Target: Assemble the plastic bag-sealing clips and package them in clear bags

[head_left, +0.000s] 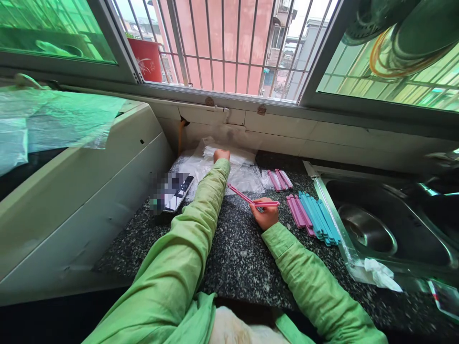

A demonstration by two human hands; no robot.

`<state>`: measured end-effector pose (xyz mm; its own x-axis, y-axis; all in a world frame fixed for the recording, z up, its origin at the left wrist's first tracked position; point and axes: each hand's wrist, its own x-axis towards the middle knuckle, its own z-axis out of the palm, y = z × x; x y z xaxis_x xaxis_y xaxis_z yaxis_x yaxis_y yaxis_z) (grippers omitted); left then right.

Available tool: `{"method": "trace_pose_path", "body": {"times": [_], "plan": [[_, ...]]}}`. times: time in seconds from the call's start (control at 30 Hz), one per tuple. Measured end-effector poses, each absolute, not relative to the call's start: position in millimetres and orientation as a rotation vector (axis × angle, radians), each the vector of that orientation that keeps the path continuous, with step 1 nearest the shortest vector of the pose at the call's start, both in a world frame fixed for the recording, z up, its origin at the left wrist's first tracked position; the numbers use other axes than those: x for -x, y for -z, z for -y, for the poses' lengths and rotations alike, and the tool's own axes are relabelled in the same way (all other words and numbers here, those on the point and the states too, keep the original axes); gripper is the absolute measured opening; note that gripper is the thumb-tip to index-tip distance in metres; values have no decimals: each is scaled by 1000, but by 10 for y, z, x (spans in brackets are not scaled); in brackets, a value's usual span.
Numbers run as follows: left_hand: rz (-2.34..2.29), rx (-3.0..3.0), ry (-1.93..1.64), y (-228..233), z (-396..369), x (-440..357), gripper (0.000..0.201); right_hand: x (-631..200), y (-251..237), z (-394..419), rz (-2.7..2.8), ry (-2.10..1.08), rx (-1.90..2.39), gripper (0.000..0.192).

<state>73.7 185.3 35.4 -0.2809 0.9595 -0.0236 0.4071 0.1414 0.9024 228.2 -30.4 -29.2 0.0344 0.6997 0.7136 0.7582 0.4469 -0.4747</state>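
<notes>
**Technician:** Speckled black granite counter [236,258] runs under a barred window [229,45]. Scan it from the left.

**Operator:** At far left stands a white appliance casing [89,181] with thin plastic film [53,119] draped on top. Beside it a flat dark phone-like device [175,193] lies on the counter, partly blurred. Next come the clear plastic bags [229,165], stacked against the wall tile.

**Technician:** Hand positions?

**Operator:** The left hand [221,155], green sleeve fully extended, rests on the bag stack; whether its fingers are pinching a bag or only pressing cannot be told from this view. The right hand [266,215] is closed around a pink plastic sealing clip [253,200], gripping it near the hinge so the two arms stand spread.

**Technician:** Recommended practice, as a judgement: separate a single bag from the stack, keep the clip arms spread, and align the bag mouth flat and square between them before pressing shut.

**Operator:** Spare stock?

**Technician:** A few pink clips [279,180] lie just behind the right hand; a row of pink and blue plastic clips [313,217] lies near the rim of the stainless steel sink [380,224] at right.
</notes>
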Motion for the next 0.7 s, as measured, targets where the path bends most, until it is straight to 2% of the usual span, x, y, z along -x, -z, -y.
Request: {"method": "trace_pose_path", "body": {"times": [0.17,0.33,0.57,0.7], "plan": [[-1852,-1409,-1154,-614,-1751,-651,12,-2293,286,304,1687,129,1262,19],[-1737,-1739,-968,-770,-1417,-516,23,-2307,297,295,1708,135,1241,18],[-1635,-2060,-583,-653,-674,-290,35,-2289,296,311,1727,201,1196,20],[-1629,-2044,-551,-516,-376,-207,34,-2290,285,349,1789,213,1174,19]]}}
